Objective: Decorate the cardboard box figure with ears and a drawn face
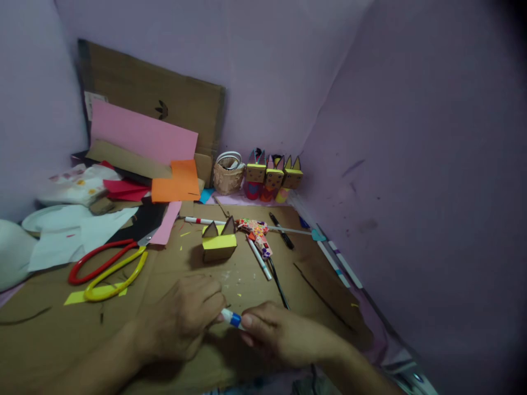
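Observation:
Both my hands meet low in the middle over a brown cardboard sheet [173, 263]. My left hand [181, 318] is closed round one end of a white marker with a blue band [231, 318]. My right hand [280, 332] pinches its other end, the blue part, with the fingertips. Just beyond my hands stands a small cardboard box with a yellow top and two pointed ears [219, 241].
Red and yellow scissors [109, 266] lie at the left. Pens [259, 258] and a patterned paper strip [257, 233] lie behind the box. Three eared box figures [274, 178] and a small basket [228, 173] stand by the wall. Coloured paper [142, 137] and cardboard lean at the back left.

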{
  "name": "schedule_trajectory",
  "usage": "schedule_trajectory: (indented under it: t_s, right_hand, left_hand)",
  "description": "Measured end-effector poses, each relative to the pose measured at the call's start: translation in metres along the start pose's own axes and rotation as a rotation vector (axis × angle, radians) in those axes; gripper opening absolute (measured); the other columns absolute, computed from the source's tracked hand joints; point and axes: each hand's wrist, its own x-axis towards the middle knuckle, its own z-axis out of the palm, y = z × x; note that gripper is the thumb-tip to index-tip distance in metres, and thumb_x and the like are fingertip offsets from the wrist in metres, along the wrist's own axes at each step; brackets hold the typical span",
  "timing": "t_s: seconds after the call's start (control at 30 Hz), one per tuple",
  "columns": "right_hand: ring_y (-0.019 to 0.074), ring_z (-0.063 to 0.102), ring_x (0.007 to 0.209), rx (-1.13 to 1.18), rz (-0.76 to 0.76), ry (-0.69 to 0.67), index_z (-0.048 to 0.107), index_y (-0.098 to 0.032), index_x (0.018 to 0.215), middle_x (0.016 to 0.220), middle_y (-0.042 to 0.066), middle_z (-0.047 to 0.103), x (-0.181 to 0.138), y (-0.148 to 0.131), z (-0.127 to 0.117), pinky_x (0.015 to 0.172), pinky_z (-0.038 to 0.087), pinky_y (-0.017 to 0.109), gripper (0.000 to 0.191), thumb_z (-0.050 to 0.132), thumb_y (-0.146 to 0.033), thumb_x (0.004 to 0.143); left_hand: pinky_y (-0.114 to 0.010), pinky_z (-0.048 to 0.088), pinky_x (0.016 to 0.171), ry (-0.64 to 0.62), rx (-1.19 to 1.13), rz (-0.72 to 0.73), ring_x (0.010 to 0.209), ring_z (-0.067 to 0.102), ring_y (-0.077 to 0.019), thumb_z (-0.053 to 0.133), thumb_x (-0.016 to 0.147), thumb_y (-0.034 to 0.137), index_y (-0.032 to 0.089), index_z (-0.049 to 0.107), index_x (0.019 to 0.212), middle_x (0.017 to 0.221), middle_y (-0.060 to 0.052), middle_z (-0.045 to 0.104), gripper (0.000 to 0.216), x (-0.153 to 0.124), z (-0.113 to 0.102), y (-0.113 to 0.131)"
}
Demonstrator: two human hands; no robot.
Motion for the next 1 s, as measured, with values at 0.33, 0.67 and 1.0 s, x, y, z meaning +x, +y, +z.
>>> schedule_trajectory:
  t_s: [0.33, 0.67, 1.0]
  right_hand:
    - [0.0048, 0.024, 0.034, 0.232, 0.124, -0.137, 0.045, -0.022, 0.068, 0.045, -0.01, 0.032, -0.018, 0.007, -0.016, 0.034, 0.015, 0.019, 0.058, 0.045, -0.079, 0.074]
    - [0.001, 0.014, 0.034, 0.808, -0.022, 0.128, 0.057, -0.016, 0.081, 0.046, -0.012, 0.037, -0.022, 0.021, -0.043, 0.029, 0.011, 0.014, 0.043, 0.075, -0.054, 0.07]
    - [0.0025, 0.031, 0.039, 0.804, -0.358, 0.509, 0.058, -0.027, 0.123, 0.066, -0.006, 0.057, 0.006, 0.005, -0.045, 0.035, 0.022, 0.015, 0.051, 0.072, -0.03, 0.074]
  left_hand:
    - [-0.033, 0.027, 0.052, 0.091, -0.008, -0.031, 0.058, 0.046, -0.0178, 0.037, 0.083, 0.01, 0.022, 0.043, 0.074, 0.066, -0.002, 0.052, 0.016, -0.011, -0.01, -0.015]
    - [-0.027, 0.04, 0.058, -0.138, -0.021, -0.291, 0.068, 0.057, -0.0166, 0.046, 0.091, 0.019, 0.019, 0.058, 0.085, 0.077, -0.002, 0.06, 0.014, -0.008, 0.001, -0.026]
    - [-0.031, 0.053, 0.068, 0.441, -0.212, -0.902, 0.075, 0.063, -0.0183, 0.064, 0.078, 0.036, 0.02, 0.052, 0.098, 0.087, -0.002, 0.061, 0.028, -0.008, -0.004, -0.045]
